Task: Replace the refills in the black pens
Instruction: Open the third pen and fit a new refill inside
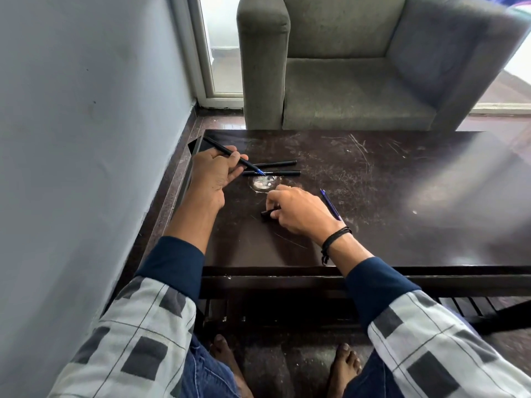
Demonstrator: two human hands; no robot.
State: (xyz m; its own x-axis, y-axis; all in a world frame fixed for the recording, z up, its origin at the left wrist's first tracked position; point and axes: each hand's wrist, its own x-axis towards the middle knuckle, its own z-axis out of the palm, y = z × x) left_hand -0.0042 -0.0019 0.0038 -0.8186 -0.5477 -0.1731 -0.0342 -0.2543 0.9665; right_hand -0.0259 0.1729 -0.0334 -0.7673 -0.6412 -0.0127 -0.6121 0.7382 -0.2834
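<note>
My left hand (214,170) grips a black pen barrel (218,147) that slants up to the left, with a blue refill tip (260,171) sticking out of its lower end. Two more black pens (280,163) (283,173) lie side by side on the dark table (402,225) just right of that tip. My right hand (298,212) rests on the table nearer to me, its fingers curled round a short black pen piece (268,213). A blue refill (330,204) lies on the table just right of my right hand.
A pale worn patch (263,184) marks the tabletop between my hands. A grey wall (86,168) runs close along the table's left side. A grey armchair (359,67) stands right behind the table's far edge. My bare feet (344,366) are under the near edge.
</note>
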